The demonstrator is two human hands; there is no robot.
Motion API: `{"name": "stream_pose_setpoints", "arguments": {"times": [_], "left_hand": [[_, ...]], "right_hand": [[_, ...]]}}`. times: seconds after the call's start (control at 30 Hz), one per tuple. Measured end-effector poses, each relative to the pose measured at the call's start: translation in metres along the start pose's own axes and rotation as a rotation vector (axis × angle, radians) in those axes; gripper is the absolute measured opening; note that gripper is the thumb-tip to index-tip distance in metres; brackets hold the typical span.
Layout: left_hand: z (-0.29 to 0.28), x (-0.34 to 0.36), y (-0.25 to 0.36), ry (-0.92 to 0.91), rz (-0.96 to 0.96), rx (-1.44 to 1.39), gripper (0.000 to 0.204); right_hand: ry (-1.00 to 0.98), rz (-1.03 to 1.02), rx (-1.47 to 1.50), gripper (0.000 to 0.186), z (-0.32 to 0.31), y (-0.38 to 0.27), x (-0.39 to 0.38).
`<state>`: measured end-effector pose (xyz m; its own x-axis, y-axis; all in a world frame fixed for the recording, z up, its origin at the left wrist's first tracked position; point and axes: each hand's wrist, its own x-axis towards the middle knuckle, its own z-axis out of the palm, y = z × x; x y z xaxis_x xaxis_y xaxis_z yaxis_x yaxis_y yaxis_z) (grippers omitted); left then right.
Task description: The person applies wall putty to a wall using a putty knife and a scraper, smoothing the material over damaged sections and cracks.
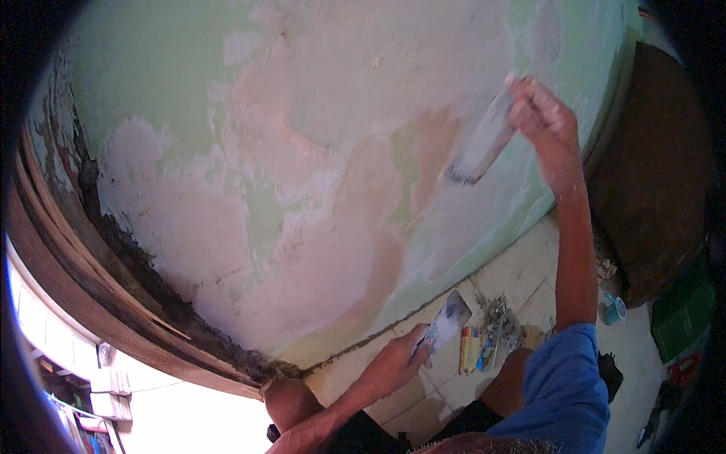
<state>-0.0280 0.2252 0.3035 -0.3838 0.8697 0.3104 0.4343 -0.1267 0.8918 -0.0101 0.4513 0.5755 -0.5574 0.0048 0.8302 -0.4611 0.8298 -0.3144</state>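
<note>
My right hand is raised against the patchy green wall, closed around a wide flat filling blade coated in pale putty, its dark edge angled down-left on the plaster. Light grey and pinkish filler patches cover much of the wall. Low in the middle, my left hand grips a smaller scraper with white putty on its metal blade, held over the tiled floor.
Split wooden frame and crumbled plaster border a bright opening at left. The tiled floor holds colourful small items, grey debris and a blue cup. A brown panel and green object stand at right.
</note>
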Motion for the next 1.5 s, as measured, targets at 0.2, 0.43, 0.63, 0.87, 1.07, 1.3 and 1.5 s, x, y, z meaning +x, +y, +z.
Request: {"name": "stream_pose_setpoints", "arguments": {"times": [0.2,0.43,0.63,0.87,1.07,1.3,1.5], "left_hand": [[-0.001,0.001,0.009,-0.066,-0.095,-0.008,0.022],[-0.007,0.008,0.015,-0.216,-0.318,-0.103,0.020],[-0.010,0.008,0.008,-0.225,-0.282,-0.086,0.020],[-0.009,0.009,0.007,-0.238,-0.217,-0.089,0.023],[-0.007,0.006,-0.002,-0.227,-0.205,-0.076,0.024],[-0.008,0.005,0.001,-0.240,-0.215,-0.117,0.023],[-0.009,0.005,0.000,-0.248,-0.203,-0.101,0.021]], "right_hand": [[-0.230,-0.193,-0.101,0.022,0.024,-0.025,0.003],[-0.280,-0.290,-0.163,0.015,0.045,-0.009,0.013],[-0.075,-0.124,-0.249,0.017,0.067,-0.002,0.033],[-0.052,-0.013,-0.295,0.018,0.069,-0.013,0.068],[-0.079,0.006,-0.320,0.019,0.075,-0.013,0.071],[0.023,-0.156,-0.402,0.019,0.081,-0.001,0.074],[0.038,-0.159,-0.469,0.018,0.082,-0.003,0.075]]}}
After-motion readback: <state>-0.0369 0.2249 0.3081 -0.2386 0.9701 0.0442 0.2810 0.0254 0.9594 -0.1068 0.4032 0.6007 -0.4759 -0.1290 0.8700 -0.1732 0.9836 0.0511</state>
